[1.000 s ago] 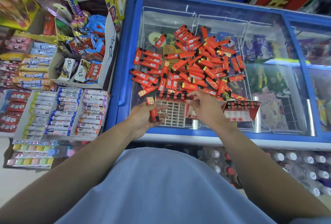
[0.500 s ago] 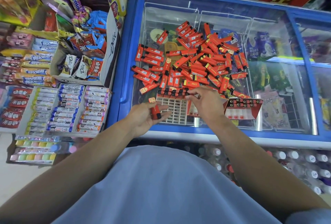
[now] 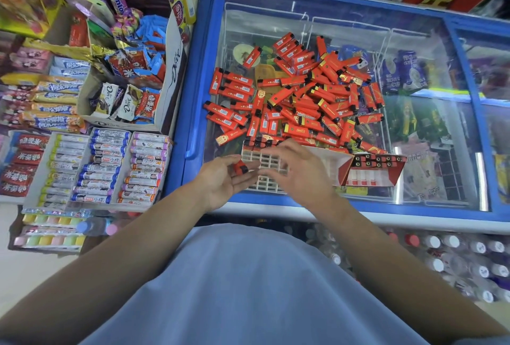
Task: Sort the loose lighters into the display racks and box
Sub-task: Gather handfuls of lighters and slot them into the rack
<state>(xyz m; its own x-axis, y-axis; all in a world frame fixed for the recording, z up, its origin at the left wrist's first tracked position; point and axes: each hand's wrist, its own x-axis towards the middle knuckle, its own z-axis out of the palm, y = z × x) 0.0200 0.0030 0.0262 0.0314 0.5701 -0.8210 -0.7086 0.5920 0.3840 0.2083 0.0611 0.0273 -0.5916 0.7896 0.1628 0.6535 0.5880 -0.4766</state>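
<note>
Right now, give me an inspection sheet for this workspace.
Surface: freezer lid, glass, blue frame.
Job's things: loose lighters piled; white rack mostly unfilled; red box with a row of lighters.
Clutter: nothing seen.
Hands: left hand holds one lighter; right hand blurred above the rack, grasp unclear.
Cables: nothing seen.
Surroundings: candy shelves left; bottles below.

Chest freezer (image 3: 193, 74) — candy boxes (image 3: 129, 74) beside
</note>
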